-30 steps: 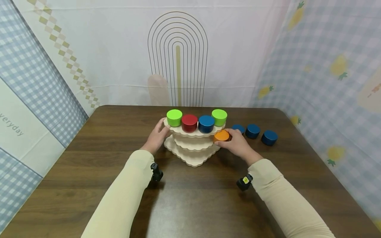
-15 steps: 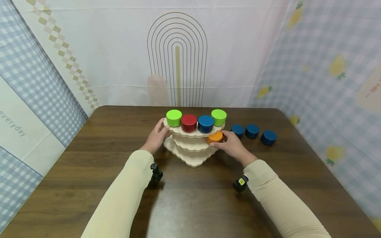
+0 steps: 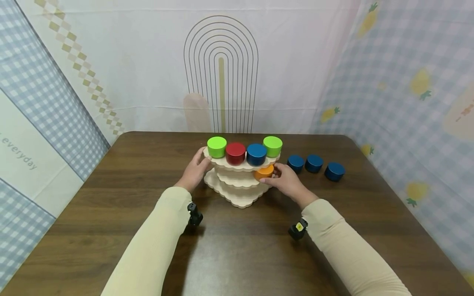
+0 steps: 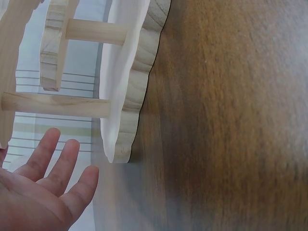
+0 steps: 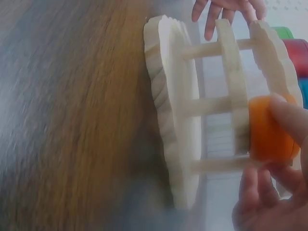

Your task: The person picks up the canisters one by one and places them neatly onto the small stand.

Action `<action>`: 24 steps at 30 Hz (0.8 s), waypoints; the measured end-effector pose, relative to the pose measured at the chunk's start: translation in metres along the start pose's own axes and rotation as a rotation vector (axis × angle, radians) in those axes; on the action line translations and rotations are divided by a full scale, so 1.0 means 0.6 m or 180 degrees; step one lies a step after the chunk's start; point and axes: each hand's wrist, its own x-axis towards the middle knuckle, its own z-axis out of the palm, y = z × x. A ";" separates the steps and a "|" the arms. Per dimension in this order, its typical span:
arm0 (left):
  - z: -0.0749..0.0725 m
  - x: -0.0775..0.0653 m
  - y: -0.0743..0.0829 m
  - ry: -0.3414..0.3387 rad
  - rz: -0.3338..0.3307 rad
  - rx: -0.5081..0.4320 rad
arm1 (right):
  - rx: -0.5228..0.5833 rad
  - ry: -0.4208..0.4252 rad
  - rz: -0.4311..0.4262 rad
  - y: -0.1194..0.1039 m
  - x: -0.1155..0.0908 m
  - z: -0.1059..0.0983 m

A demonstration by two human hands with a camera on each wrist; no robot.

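Observation:
A pale wooden tiered stand (image 3: 242, 197) with scalloped edges stands upright on the table. My left hand (image 3: 194, 169) grips the left end of its top tier between thumb and index finger; in the left wrist view the other fingers (image 4: 79, 192) spread below, off the wood. My right hand (image 3: 291, 183) pinches an orange round block (image 3: 263, 171) at the right end of the middle tier, under the top one. In the right wrist view the orange block (image 5: 267, 132) sits against that tier. Along the top tier stand a green block (image 3: 216, 147), a red one, a blue one and another green one.
Three blue round blocks (image 3: 314, 163) lie on the brown wooden table (image 3: 237, 246), right of the stand and beyond my right hand. A printed cloth (image 3: 148, 74) hangs behind the table's far edge, with checked cloth at both sides.
My right hand has moved left with the orange block, from the stand's right side in onto the middle tier. The left hand has stayed on the top tier.

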 end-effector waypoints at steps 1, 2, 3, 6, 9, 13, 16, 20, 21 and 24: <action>0.000 0.000 -0.001 -0.0006 -0.0006 0.0008 | -0.0015 -0.0015 -0.0017 0.003 0.000 -0.002; 0.000 0.000 -0.001 -0.0013 -0.0006 -0.0003 | -0.0025 -0.0028 -0.0033 0.006 0.000 -0.004; 0.000 0.000 -0.001 -0.0022 -0.0011 -0.0011 | -0.0054 -0.0025 -0.0031 0.008 0.000 -0.006; -0.001 -0.001 0.000 -0.0038 -0.0027 -0.0031 | -0.0209 -0.0024 0.0007 0.016 -0.004 -0.016; -0.003 -0.010 0.017 -0.0088 -0.0090 -0.0074 | -0.0449 0.0014 0.0073 0.023 -0.010 -0.027; -0.004 -0.015 0.024 -0.0102 -0.0111 -0.0044 | -0.0692 0.0085 0.0039 0.035 -0.012 -0.043; -0.004 -0.007 0.007 -0.0055 -0.0095 0.0039 | -0.0757 0.0150 -0.0022 0.048 -0.012 -0.056; -0.004 -0.002 -0.001 -0.0037 -0.0116 0.0127 | -0.0856 0.0232 -0.0070 0.065 -0.012 -0.075; -0.004 -0.002 -0.001 -0.0037 -0.0118 0.0136 | -0.0891 0.0261 -0.0078 0.069 -0.012 -0.079; -0.004 -0.001 0.000 -0.0033 -0.0129 0.0152 | -0.1004 0.0371 -0.0096 0.081 -0.013 -0.092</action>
